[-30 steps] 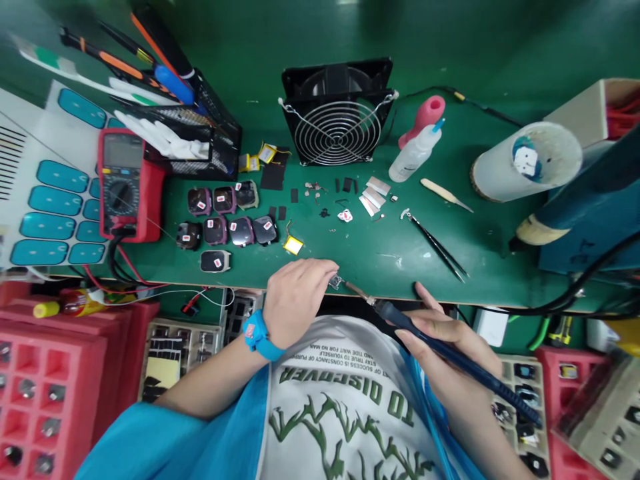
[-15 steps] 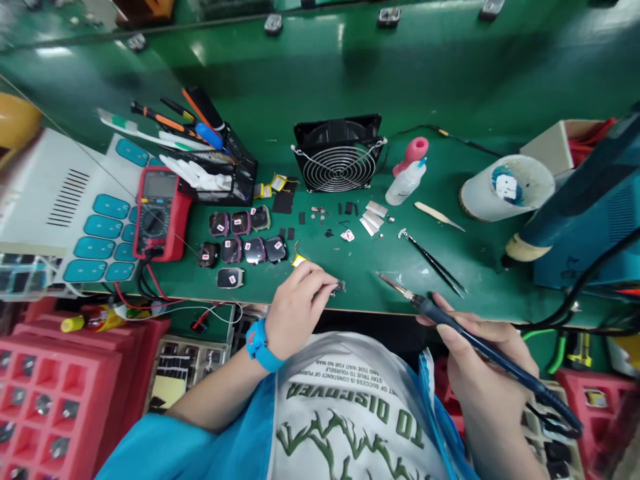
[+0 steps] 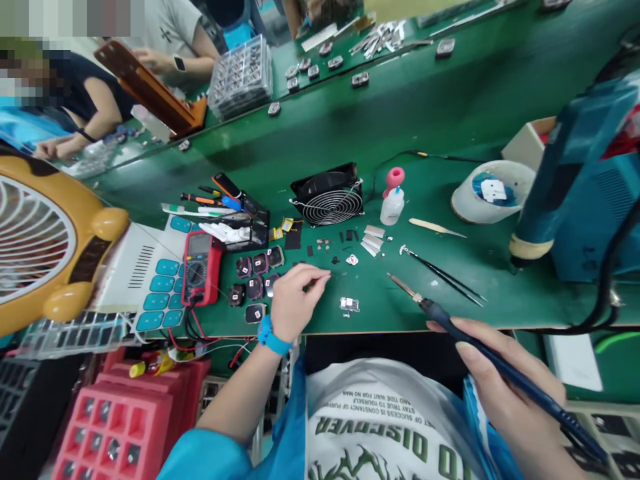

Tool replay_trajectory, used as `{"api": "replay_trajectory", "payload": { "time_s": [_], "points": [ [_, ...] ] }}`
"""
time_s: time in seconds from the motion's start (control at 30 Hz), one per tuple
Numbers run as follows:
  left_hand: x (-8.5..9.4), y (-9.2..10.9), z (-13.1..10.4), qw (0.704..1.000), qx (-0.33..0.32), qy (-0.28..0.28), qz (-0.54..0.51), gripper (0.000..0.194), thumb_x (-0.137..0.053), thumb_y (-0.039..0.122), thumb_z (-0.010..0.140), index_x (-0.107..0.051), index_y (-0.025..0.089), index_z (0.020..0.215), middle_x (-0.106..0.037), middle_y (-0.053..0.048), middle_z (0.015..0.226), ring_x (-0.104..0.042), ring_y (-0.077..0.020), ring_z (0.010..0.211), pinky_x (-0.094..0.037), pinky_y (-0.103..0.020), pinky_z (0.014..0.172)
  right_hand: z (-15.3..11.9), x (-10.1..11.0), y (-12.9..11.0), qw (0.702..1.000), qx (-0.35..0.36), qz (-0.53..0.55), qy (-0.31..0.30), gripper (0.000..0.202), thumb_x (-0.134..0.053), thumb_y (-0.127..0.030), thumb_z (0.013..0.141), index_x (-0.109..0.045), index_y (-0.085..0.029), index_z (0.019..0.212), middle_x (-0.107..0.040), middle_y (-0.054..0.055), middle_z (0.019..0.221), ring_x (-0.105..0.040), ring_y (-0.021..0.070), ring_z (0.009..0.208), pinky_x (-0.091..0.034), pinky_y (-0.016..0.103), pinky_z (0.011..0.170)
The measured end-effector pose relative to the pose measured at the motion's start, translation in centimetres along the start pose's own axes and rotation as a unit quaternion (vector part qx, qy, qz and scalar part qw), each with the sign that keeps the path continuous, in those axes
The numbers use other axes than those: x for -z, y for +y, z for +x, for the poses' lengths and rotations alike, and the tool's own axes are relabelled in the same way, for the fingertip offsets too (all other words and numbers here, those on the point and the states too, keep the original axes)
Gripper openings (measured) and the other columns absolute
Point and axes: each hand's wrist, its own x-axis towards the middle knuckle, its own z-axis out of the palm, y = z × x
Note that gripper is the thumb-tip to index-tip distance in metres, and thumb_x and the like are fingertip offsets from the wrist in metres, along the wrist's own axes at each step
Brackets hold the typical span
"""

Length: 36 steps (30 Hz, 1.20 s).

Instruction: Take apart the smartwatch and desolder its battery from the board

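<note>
My left hand (image 3: 299, 298), with a blue band at the wrist, hovers over the bench left of centre. Its thumb and forefinger are pinched together; whatever is between the tips is too small to make out. A small circuit board (image 3: 349, 305) lies to its right, near the front edge, apart from the fingers. In my right hand (image 3: 505, 373) is a soldering iron (image 3: 450, 323), gripped by its dark handle, tip pointing up-left over the bench. Black tweezers (image 3: 443, 275) rest beyond the iron. Several watch cases (image 3: 255, 288) sit left of my left hand, some partly hidden by it.
A small black fan (image 3: 332, 205) stands at the back, with a white bottle (image 3: 393, 207) beside it. On the left are a red multimeter (image 3: 201, 267) and a tool holder (image 3: 259, 227). A white tub (image 3: 467, 200) stands right. Co-workers sit beyond the partition, upper left.
The view has tilted up, bringing co-workers and a yellow fan into sight. My left hand has left the circuit board and moved farther from the bench's front edge. My right hand keeps the soldering iron.
</note>
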Motion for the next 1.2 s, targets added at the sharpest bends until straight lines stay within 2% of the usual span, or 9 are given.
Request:
{"api": "replay_trajectory", "payload": {
  "time_s": [0.2,0.33,0.53,0.67,0.83,0.97,1.07,1.13,1.2],
  "points": [
    [-0.1,-2.6,3.9,1.0,0.008,0.012,-0.001,0.015,-0.069,0.03,0.091,-0.079,0.021,0.083,-0.077,-0.003,0.079,-0.067,-0.0141,0.063,-0.057,-0.025,0.061,0.2,-0.1,-1.0,1.0,-0.008,0.011,0.018,0.024,-0.069,-0.021,0.091,-0.076,-0.028,0.113,-0.08,0.002,0.106,-0.076,0.0221,0.098,-0.063,0.038,0.093],
    [-0.6,-3.6,5.4,1.0,0.02,-0.012,0.007,0.015,-0.068,0.028,0.091,-0.077,0.019,0.099,-0.078,-0.003,0.081,-0.071,-0.0155,0.067,-0.06,-0.026,0.064,0.2,0.2,-0.5,0.999,0.034,0.003,0.003,0.027,-0.068,-0.019,0.092,-0.075,-0.028,0.116,-0.08,0.002,0.108,-0.077,0.0206,0.096,-0.064,0.034,0.091],
    [-0.3,-4.3,6.6,0.996,0.009,-0.062,0.058,0.007,-0.07,0.02,0.088,-0.075,0.02,0.082,-0.075,-0.003,0.079,-0.07,-0.0183,0.072,-0.058,-0.03,0.068,0.3,0.3,-0.4,0.999,0.038,0.0,0.003,0.028,-0.067,-0.018,0.092,-0.074,-0.029,0.117,-0.08,0.002,0.107,-0.077,0.021,0.095,-0.064,0.034,0.088],
    [-0.2,-4.6,6.9,0.993,-0.009,-0.072,0.098,0.008,-0.072,0.018,0.087,-0.076,0.02,0.08,-0.072,-0.005,0.092,-0.067,-0.0233,0.091,-0.056,-0.04,0.085,0.3,0.3,-0.6,0.999,0.037,0.002,0.002,0.028,-0.067,-0.017,0.092,-0.074,-0.029,0.116,-0.08,0.001,0.107,-0.077,0.0199,0.096,-0.063,0.032,0.088],
    [-1.0,-5.0,7.1,0.988,-0.011,-0.068,0.137,0.01,-0.073,0.014,0.086,-0.074,0.02,0.078,-0.068,-0.005,0.088,-0.063,-0.0247,0.091,-0.053,-0.043,0.088,0.2,0.2,-0.5,0.999,0.04,0.003,-0.003,0.028,-0.067,-0.017,0.092,-0.074,-0.028,0.116,-0.079,0.002,0.108,-0.077,0.0207,0.096,-0.064,0.034,0.088],
    [-0.9,-4.6,7.1,0.988,-0.009,-0.041,0.152,0.015,-0.076,0.014,0.085,-0.069,0.019,0.074,-0.067,-0.006,0.09,-0.062,-0.0257,0.093,-0.051,-0.042,0.089,0.0,0.3,-0.4,0.999,0.036,-0.01,-0.002,0.026,-0.067,-0.017,0.093,-0.074,-0.026,0.115,-0.08,0.002,0.107,-0.077,0.0209,0.098,-0.063,0.033,0.091],
    [-0.1,-3.3,6.4,0.991,-0.031,0.018,0.132,0.019,-0.074,0.02,0.089,-0.065,0.02,0.073,-0.068,-0.005,0.086,-0.063,-0.024,0.09,-0.051,-0.039,0.086,0.4,0.7,-0.4,0.997,0.062,-0.034,0.008,0.026,-0.064,-0.016,0.094,-0.073,-0.025,0.117,-0.079,0.003,0.11,-0.077,0.0207,0.099,-0.062,0.032,0.091],
    [0.4,-2.2,5.4,0.993,-0.042,0.042,0.099,0.032,-0.064,0.026,0.097,-0.06,0.021,0.066,-0.066,-0.004,0.076,-0.064,-0.0209,0.08,-0.05,-0.036,0.079,1.5,0.8,-0.3,0.993,0.095,-0.07,0.032,0.027,-0.062,-0.015,0.095,-0.073,-0.024,0.118,-0.078,0.004,0.11,-0.076,0.0214,0.099,-0.062,0.033,0.091],
    [0.6,-0.9,4.1,0.997,-0.039,0.019,0.063,0.048,-0.053,0.029,0.103,-0.053,0.021,0.055,-0.061,-0.002,0.063,-0.061,-0.0174,0.067,-0.047,-0.033,0.07,3.3,0.9,0.1,0.977,0.14,-0.143,0.077,0.029,-0.064,-0.014,0.094,-0.072,-0.023,0.12,-0.077,0.007,0.112,-0.076,0.0232,0.101,-0.061,0.036,0.092]
  ]
}}
